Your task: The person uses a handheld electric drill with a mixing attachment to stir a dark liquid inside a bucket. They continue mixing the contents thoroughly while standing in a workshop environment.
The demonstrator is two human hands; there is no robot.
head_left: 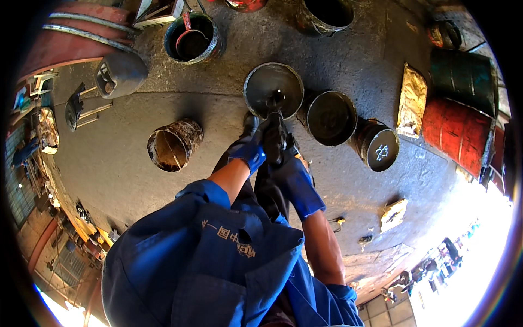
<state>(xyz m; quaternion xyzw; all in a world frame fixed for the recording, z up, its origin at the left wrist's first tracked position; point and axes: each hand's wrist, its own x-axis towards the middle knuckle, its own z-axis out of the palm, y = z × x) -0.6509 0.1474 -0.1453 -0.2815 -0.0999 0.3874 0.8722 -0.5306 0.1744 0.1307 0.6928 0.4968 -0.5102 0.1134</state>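
Observation:
My left hand (pixel 250 155), in a blue glove, is closed at the left side of a dark, drill-like power tool (pixel 275 143). Gripping the same tool from the right and nearer to me is my right hand (pixel 292 173), also gloved in blue; most of its fingers are hidden. The tool's far end points into a round metal bucket (pixel 248 82) that holds dark liquid. Something shiny shows in the liquid just beyond the tool's end. My feet and dark trouser legs are close to the bucket's near side.
Right of the bucket stand a second dark-filled bucket (pixel 331 119) and a smaller pail (pixel 381 151). A rusty bucket (pixel 190 136) lies left; a grey jerrycan (pixel 128 73) and a pail with a red-handled scoop (pixel 215 46) are farther off. Red (pixel 457 131) and green drums lie far right.

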